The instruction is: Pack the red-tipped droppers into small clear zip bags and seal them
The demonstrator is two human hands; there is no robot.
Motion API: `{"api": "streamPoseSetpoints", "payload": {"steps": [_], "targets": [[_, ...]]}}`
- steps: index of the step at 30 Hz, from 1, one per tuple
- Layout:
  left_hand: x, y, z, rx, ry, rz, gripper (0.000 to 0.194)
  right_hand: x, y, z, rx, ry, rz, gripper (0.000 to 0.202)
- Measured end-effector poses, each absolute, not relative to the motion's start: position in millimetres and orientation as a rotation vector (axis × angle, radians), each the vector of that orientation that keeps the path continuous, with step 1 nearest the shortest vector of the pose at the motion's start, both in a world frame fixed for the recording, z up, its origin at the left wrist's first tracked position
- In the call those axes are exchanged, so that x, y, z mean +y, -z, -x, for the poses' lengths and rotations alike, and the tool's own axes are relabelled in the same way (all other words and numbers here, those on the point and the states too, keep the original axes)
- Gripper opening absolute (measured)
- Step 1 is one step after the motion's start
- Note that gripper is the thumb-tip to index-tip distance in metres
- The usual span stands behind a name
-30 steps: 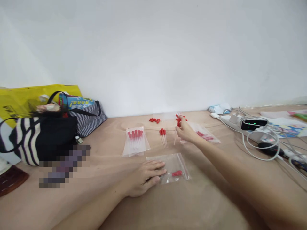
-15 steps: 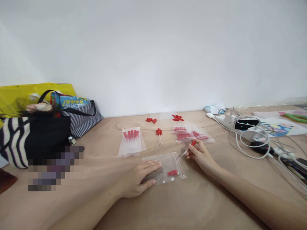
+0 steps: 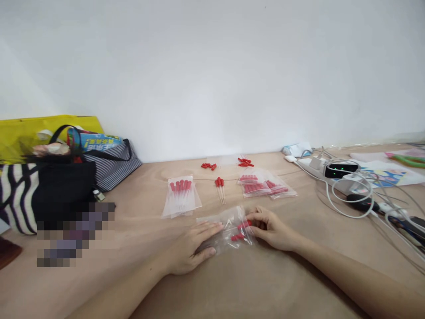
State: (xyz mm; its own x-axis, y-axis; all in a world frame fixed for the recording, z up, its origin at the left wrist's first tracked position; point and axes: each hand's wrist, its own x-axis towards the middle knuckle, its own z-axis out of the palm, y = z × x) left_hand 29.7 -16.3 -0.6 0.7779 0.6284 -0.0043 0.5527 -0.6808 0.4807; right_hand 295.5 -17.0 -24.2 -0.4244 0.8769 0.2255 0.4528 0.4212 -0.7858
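Observation:
A clear zip bag (image 3: 223, 235) lies on the table in front of me. My left hand (image 3: 199, 246) rests on its left part, fingers stretched out and thumb apart, pressing the plastic down. At the bag's right end, my right hand (image 3: 265, 228) pinches the red bulb of a glass dropper (image 3: 245, 224); its stem points left into the bag. Below that, a second red-bulbed dropper (image 3: 237, 238) lies inside the bag. Glare and the plastic hide most of the stems. Just beyond the bag, three loose droppers (image 3: 220, 188) lie side by side with their bulbs away from me.
Filled dropper bags (image 3: 181, 197) lie at left, and bags of red bulbs (image 3: 254, 185) at right. Loose red bulbs (image 3: 208, 166) and more red pieces (image 3: 245, 162) sit near the wall. White cables (image 3: 348, 217) tangle at right. A striped bag (image 3: 114, 161) stands at left.
My right hand has moved left and toward me, bringing its dropper from beside the bag's opening into the bag. My left hand has stayed in place.

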Motion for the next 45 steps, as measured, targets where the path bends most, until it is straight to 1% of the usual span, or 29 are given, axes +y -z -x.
{"api": "streamPoseSetpoints", "payload": {"steps": [3, 6, 11, 15, 18, 22, 24, 29, 31, 33, 35, 37, 41, 45], "targets": [[-15.3, -0.1, -30.8, 0.882, -0.188, -2.518, 0.047, -18.1, 22.1, -292.1, -2.162, -0.763, 1.036, 0.021], [-14.6, -1.1, -32.2, 0.845, -0.173, -2.541, 0.045, -16.0, 26.9, -287.0, -2.21, -0.698, 1.053, 0.025], [-14.7, 0.0, -32.1, 0.819, -0.193, -2.56, 0.042, -8.0, 39.3, -286.1, -2.003, -0.855, 1.129, 0.017], [-14.5, 2.7, -30.0, 0.831, -0.266, -2.527, 0.038, 3.1, 34.6, -295.7, -1.826, -0.896, 1.218, 0.014], [-14.1, 4.2, -28.9, 0.835, -0.358, -2.502, 0.035, 20.8, 23.4, -295.6, -1.801, -0.789, 1.267, 0.007], [-13.1, 4.7, -29.4, 0.777, -0.397, -2.504, 0.036, 60.1, 13.2, -271.7, -1.791, -0.607, 1.441, 0.003], [-12.8, 4.5, -30.0, 0.767, -0.394, -2.493, 0.036, 83.2, 12.9, -254.5, -1.734, -0.58, 1.512, 0.008], [-13.0, 3.5, -30.3, 0.775, -0.376, -2.472, 0.036, 128.9, 19.0, -220.7, -1.604, -0.582, 1.638, 0.03], [-13.4, 3.0, -30.2, 0.774, -0.377, -2.469, 0.035, 138.7, 21.4, -212.9, -1.556, -0.608, 1.676, 0.031], [-13.9, 2.3, -30.1, 0.771, -0.375, -2.468, 0.035, 144.5, 23.2, -207.7, -1.513, -0.64, 1.7, 0.022], [-14.4, 1.4, -30.2, 0.771, -0.374, -2.471, 0.035, 147.7, 24.1, -204.4, -1.477, -0.679, 1.703, 0.013], [-14.6, 0.6, -30.4, 0.767, -0.372, -2.474, 0.035, 149.0, 22.9, -203.2, -1.433, -0.717, 1.689, 0.01], [-15.1, -0.6, -31.2, 0.772, -0.374, -2.462, 0.035, 142.8, 11.8, -211.9, -1.351, -0.785, 1.588, 0.014], [-15.7, -1.2, -32.1, 0.784, -0.379, -2.457, 0.034, 114.3, -3.1, -245.0, -1.29, -0.799, 1.405, 0.021]]}}
